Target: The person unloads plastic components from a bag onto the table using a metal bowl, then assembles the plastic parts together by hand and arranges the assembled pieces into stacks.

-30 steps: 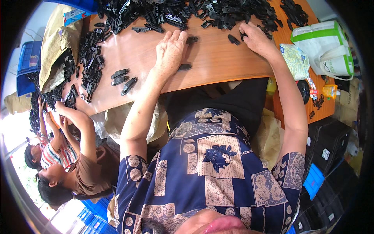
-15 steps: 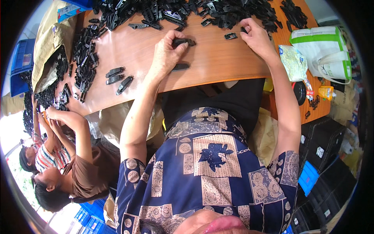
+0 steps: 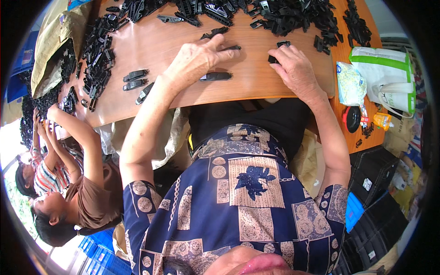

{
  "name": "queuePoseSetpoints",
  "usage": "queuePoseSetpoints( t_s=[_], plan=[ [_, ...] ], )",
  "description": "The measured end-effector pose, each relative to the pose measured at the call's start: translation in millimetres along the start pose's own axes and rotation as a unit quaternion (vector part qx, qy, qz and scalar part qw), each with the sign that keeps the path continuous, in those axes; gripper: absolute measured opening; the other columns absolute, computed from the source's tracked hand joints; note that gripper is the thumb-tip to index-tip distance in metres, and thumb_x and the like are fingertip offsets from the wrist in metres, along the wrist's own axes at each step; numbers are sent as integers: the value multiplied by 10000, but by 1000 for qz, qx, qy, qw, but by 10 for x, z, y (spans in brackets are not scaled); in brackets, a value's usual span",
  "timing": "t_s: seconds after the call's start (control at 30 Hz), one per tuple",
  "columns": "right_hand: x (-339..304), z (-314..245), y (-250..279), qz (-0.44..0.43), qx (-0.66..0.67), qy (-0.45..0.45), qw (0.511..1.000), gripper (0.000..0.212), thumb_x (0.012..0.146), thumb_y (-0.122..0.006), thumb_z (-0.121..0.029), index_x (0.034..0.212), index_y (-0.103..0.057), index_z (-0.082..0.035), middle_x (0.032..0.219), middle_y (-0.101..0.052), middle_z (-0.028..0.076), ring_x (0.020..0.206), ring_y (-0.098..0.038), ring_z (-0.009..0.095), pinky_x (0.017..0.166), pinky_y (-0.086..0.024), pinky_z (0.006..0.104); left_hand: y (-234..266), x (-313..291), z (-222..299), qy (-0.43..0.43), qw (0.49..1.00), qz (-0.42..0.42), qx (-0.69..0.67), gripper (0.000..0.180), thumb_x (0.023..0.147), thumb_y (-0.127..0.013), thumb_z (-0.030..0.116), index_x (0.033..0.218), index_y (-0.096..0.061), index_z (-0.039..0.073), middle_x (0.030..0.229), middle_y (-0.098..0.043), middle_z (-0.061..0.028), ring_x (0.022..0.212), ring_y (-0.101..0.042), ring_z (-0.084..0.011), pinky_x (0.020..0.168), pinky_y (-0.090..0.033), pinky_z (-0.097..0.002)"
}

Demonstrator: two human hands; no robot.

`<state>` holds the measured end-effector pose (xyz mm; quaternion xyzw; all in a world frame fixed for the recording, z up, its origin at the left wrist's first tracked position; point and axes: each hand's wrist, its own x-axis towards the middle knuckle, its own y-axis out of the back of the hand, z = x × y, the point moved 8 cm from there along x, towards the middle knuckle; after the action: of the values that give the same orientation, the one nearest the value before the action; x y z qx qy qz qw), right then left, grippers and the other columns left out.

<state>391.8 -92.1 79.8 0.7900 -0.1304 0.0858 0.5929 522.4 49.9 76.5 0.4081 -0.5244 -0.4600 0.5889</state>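
Note:
My left hand (image 3: 197, 62) hovers over the table, fingers stretched and thumb apart. A long black plastic part (image 3: 214, 33) lies at its fingertips. Another dark piece (image 3: 233, 47) shows between its index finger and thumb, partly hidden; the hand does not look closed on it. Just nearer to me rests a single long black part (image 3: 216, 76). My right hand (image 3: 295, 71) pinches a small black plastic piece (image 3: 272, 59) between thumb and fingers. Beyond its knuckles is a loose black piece (image 3: 283, 43), partly covered.
Heaps of black plastic parts (image 3: 293, 18) line the table's far side, and more (image 3: 96, 68) run down the left. Several finished-looking parts (image 3: 135, 85) sit left of my forearm. A paper sack (image 3: 57, 41) spills parts. Bags (image 3: 385, 78) stand right. Two people (image 3: 87, 192) work at lower left.
My left hand has loosened its grip on the dark part and spread its fingers. The right hand, still pinching the small piece, has come nearer to me. The view has shifted slightly.

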Motion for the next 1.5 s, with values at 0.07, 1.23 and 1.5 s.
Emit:
queuePoseSetpoints(
  t_s=[0.07,1.23,1.5],
  plan=[
    [-7,-26,-32,-9,-5,2,1000,207,836,-722,-130,1002,-629,-48,980,-632,111,1002,-609,303,854,-524,391,-146,75,-38,-6,998,-60,-5,413,848,-711,206,1253,-647,250,1172,-569,-42,930,-683,-249,759,-585,-368],
    [257,-301,-11,-30,10,46,998,176,909,-622,-136,1050,-545,-65,979,-640,116,848,-676,319,725,-572,427,-13,-245,-174,130,984,-8,-123,258,838,-729,237,1054,-655,117,969,-635,-58,887,-670,-308,752,-553,-412],
    [174,293,-180,-77,-144,22,986,381,835,-602,17,1205,-566,-69,1159,-564,111,1024,-634,289,826,-564,416,-67,-121,-747,256,965,30,-54,184,896,-670,228,1032,-642,107,1033,-662,-105,912,-683,-328,769,-549,-433]
  ],
)
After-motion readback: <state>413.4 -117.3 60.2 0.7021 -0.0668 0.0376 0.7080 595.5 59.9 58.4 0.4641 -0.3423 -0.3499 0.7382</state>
